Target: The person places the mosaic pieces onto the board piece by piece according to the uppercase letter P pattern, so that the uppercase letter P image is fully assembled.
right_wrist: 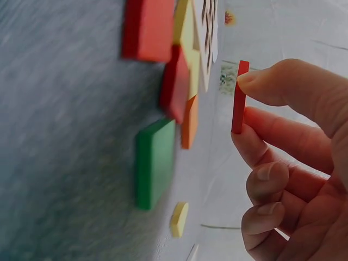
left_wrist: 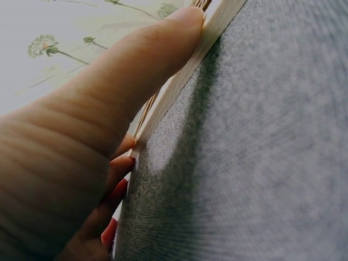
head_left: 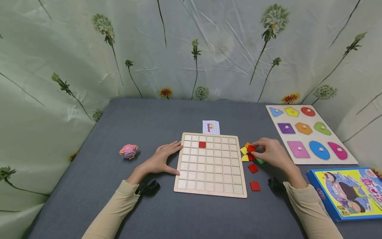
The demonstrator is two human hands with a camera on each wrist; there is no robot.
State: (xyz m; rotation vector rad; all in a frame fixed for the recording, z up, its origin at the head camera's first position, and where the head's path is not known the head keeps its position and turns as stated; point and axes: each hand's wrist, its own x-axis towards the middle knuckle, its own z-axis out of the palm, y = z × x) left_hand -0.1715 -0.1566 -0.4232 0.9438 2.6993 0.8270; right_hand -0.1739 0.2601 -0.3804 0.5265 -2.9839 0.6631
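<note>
A wooden grid board (head_left: 212, 170) lies flat on the grey table, with one red square tile (head_left: 202, 144) in its second row. Along its left edge rests my left hand (head_left: 161, 160), thumb and fingers spread and straight. The left wrist view shows the thumb (left_wrist: 157, 49) touching the board's side. Between thumb and fingers, my right hand (head_left: 274, 152) pinches another red tile (right_wrist: 240, 98), held above the table. Below it is a small pile with yellow tiles (head_left: 245, 158), an orange tile (head_left: 247, 145), a red tile and a green tile (right_wrist: 155, 163).
Two red tiles (head_left: 253, 168) lie nearer me, right of the board. A printed pattern card (head_left: 211, 127) touches the board's far edge. A pink toy (head_left: 129, 151) stands left. On the right are a knobbed shape puzzle (head_left: 303, 135) and a blue box (head_left: 349, 196).
</note>
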